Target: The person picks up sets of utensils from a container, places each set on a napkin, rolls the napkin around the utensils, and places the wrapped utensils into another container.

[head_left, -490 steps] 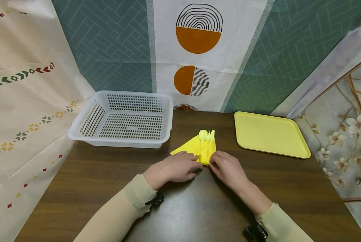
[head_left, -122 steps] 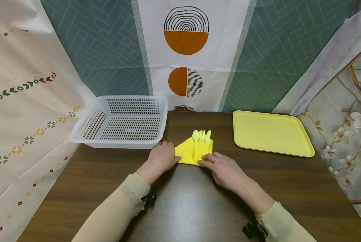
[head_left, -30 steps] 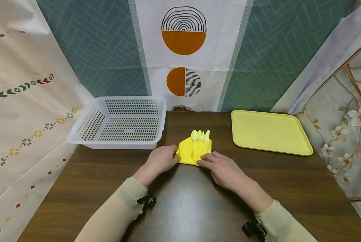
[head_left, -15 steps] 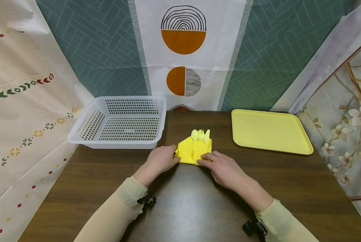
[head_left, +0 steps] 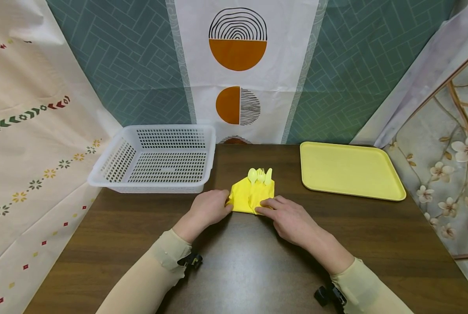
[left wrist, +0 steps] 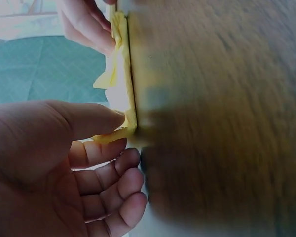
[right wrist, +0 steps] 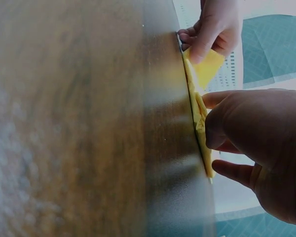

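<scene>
On the table, a folded yellow napkin (head_left: pixel 242 197) holds a pale yellow plastic spoon (head_left: pixel 252 175), fork (head_left: pixel 261 175) and knife (head_left: pixel 268 176), whose heads stick out at its far edge. My left hand (head_left: pixel 209 207) pinches the napkin's left edge between thumb and index finger; in the left wrist view that edge (left wrist: pixel 111 135) bends up off the table. The other left fingers curl loosely below. With its fingertips my right hand (head_left: pixel 290 218) presses on the napkin's near right part. The right wrist view shows these fingers (right wrist: pixel 224 101) spread along the layered napkin. The cutlery handles are hidden inside.
A white perforated plastic basket (head_left: pixel 155 188) stands at the back left of the brown wooden table (head_left: pixel 234 270). At the back right lies a yellow tray (head_left: pixel 351 171). Patterned cloths hang behind and at both sides.
Since the oldest frame, my left hand has moved from the napkin's near edge to its left edge. The pointed left flap has been drawn in; the last second shows hardly any motion.
</scene>
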`<action>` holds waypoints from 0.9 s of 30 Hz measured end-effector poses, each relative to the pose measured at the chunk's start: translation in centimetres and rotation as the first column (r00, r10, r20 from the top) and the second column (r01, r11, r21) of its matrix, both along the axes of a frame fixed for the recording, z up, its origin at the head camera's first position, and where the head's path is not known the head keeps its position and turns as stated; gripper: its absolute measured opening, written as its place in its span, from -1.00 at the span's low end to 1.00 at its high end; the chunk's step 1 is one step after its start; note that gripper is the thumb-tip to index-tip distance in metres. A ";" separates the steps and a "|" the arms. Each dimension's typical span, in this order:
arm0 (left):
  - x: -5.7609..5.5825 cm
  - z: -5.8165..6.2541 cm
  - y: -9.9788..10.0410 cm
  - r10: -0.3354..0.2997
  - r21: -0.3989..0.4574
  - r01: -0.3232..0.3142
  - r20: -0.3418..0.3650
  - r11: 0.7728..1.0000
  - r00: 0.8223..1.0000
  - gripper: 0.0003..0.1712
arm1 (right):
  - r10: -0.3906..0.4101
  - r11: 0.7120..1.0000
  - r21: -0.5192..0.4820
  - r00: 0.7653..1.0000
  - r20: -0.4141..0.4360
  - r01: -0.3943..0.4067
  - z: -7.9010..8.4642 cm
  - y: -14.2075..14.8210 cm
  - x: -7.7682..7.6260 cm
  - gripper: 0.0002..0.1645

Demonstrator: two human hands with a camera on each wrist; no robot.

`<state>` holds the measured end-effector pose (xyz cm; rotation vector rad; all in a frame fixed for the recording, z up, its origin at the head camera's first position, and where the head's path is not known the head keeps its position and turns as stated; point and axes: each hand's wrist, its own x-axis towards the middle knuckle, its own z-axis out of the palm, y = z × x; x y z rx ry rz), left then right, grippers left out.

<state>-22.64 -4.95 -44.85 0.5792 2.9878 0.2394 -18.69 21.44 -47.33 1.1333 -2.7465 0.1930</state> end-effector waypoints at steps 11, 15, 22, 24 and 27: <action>0.1 -0.1 0.0 0.005 -0.024 -0.005 0.014 1.000 1.000 -0.73 | 0.013 1.000 -0.015 1.000 -0.014 -0.013 -0.1 0.0 0.0 -0.39; 0.0 -0.2 0.1 0.002 0.002 -0.002 -0.006 1.000 1.000 -0.74 | 0.013 1.000 -0.007 1.000 -0.017 -0.013 -0.1 0.0 0.0 -0.38; 0.1 0.1 0.3 -0.016 0.033 0.018 -0.039 0.999 0.999 -0.75 | 0.027 0.999 -0.024 0.999 -0.037 -0.028 -0.2 0.1 -0.1 -0.41; 0.2 0.2 0.4 -0.022 0.040 0.024 -0.051 0.999 0.998 -0.75 | 0.026 0.999 -0.030 0.999 -0.035 -0.028 -0.2 0.1 -0.1 -0.43; 0.2 0.2 0.6 -0.026 0.050 0.030 -0.067 0.998 0.997 -0.75 | 0.022 0.999 -0.029 0.999 -0.027 -0.023 -0.2 0.1 -0.1 -0.45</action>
